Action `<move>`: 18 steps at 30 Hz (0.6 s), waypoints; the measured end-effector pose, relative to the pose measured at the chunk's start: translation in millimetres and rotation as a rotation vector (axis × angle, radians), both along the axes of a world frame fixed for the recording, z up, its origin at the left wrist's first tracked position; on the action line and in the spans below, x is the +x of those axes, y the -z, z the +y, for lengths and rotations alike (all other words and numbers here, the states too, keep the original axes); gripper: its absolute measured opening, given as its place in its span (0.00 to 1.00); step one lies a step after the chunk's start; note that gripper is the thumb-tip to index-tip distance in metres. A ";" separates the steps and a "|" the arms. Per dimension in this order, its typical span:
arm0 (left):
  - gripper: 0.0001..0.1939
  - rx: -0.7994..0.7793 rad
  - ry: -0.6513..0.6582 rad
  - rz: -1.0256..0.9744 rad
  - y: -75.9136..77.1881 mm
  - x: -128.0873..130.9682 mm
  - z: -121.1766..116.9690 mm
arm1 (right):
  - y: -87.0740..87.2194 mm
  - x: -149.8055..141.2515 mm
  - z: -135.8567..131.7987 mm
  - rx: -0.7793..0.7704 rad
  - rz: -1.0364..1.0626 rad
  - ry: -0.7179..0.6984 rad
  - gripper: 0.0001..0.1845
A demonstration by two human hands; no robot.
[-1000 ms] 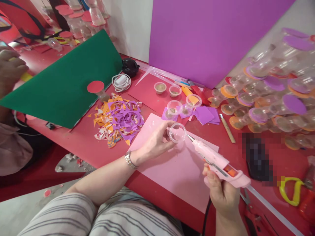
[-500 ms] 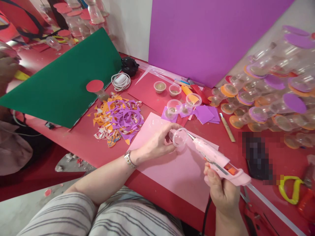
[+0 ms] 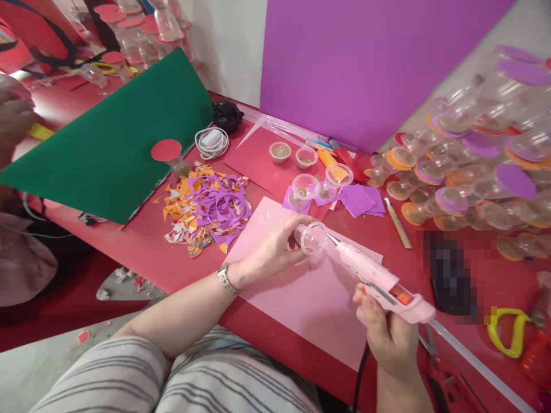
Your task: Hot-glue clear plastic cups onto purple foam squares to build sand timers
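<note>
My left hand is closed around a small clear plastic cup, its round rim turned toward the right. In my right hand is a pink hot glue gun, fingers wrapped round the handle. A long glue stick sticks out of its back end, and a black cord hangs below. The metal nozzle points at the cup's rim, close to or touching it; I cannot tell which. Both hands are above a pink foam sheet lying on the red table.
Orange and purple scraps are heaped on the left, beside a standing green sheet. Cups holding grains and purple squares lie behind. Many joined clear cups are stacked at right, near yellow-handled scissors. Another person's hand shows far left.
The glue gun has shifted very slightly left and the cup has turned a little in my left hand. The other person's hand at the far left has moved slightly.
</note>
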State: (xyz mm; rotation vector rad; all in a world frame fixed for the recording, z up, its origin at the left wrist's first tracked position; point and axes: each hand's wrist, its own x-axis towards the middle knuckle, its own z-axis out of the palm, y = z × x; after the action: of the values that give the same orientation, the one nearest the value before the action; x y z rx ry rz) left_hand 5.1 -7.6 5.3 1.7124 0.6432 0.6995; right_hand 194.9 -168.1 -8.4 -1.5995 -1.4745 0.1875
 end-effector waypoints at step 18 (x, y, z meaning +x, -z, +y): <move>0.23 -0.042 -0.025 -0.035 4.7 0.5 0.4 | -5.3 -6.8 1.1 -0.071 0.201 -0.031 0.12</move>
State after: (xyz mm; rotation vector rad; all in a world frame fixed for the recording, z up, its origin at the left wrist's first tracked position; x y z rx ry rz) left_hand 5.7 -7.2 0.6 1.6521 0.6511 0.7274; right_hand 188.1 -166.9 -3.1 -1.5657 -1.3500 0.4111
